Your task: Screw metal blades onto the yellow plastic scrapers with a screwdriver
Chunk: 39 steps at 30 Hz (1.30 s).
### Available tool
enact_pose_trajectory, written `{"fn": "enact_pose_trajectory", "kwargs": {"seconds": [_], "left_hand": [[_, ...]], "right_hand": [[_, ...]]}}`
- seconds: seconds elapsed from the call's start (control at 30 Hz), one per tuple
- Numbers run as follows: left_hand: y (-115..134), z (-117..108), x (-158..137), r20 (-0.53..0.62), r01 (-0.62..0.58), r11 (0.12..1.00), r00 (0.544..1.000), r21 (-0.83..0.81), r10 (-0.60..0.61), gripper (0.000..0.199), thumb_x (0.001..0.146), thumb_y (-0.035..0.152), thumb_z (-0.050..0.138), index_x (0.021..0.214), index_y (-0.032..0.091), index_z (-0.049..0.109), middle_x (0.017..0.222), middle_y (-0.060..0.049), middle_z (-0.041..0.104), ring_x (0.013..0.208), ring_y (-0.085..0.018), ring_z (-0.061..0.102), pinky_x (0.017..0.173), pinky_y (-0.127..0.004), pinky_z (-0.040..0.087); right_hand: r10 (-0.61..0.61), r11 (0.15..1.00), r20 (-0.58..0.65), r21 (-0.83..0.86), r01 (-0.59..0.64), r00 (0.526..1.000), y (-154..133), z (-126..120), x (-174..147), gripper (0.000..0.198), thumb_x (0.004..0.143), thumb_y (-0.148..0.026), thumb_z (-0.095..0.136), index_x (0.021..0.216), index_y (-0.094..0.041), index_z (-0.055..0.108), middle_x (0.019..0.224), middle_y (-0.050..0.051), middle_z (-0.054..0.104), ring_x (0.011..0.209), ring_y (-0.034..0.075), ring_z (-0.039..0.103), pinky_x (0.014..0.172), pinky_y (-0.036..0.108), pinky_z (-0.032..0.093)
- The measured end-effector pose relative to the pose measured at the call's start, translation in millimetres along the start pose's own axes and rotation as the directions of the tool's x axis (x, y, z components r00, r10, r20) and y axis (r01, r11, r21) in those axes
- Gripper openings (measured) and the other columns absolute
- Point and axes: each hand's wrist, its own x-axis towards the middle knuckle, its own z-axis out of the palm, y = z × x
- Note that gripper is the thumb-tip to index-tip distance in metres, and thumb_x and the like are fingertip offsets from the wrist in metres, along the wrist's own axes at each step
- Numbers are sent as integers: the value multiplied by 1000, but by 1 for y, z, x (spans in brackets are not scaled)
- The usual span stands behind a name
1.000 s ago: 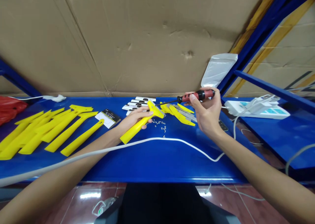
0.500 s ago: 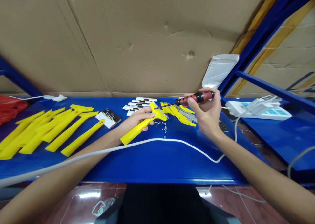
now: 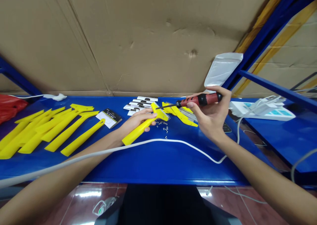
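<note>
Scraper handles (image 3: 59, 126) lie toward the tabletop's (image 3: 158, 162) left edge; nearer its back edge, the left hand (image 3: 135, 121) clasps a yellow scraper (image 3: 145, 125) near loose screws (image 3: 166, 130); the right hand (image 3: 214, 121) grips a screwdriver (image 3: 195, 100), whose slanting shaft (image 3: 168, 106) could slip and jab the left hand.

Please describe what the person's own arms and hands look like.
The left arm and right arm are bare, with no sleeves in view. The left hand and right hand are ungloved; no watch or bracelet shows. A white cable crosses before the left arm.
</note>
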Motion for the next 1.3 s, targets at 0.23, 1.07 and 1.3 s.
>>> {"fn": "enact_pose_trajectory", "kwargs": {"seconds": [0.23,1.07,1.3], "left_hand": [[2,3,0,-6,20,1000,1000,6,-20,26,94,19,82,118,14,74,101,-8,74,71,-11,67,41,-14,44],[-2,0,-3,-18,-19,996,1000,82,20,33,94,30,87,120,15,73,95,-6,71,72,-10,64,45,-15,43],[-1,1,-5,-45,-5,992,999,124,10,40,94,32,87,127,16,71,92,-6,71,74,-12,64,47,-16,44]], "right_hand": [[-153,984,146,-72,165,977,4,-3,0,67,88,-30,96,141,-39,56,111,4,77,104,31,82,100,58,69],[-106,992,230,-39,118,967,-6,1,-2,68,96,-39,87,151,-41,48,133,7,76,116,32,81,105,61,68],[-195,963,169,-156,221,966,0,-4,0,75,87,-42,96,149,-40,56,108,5,75,99,30,80,98,57,69]]}}
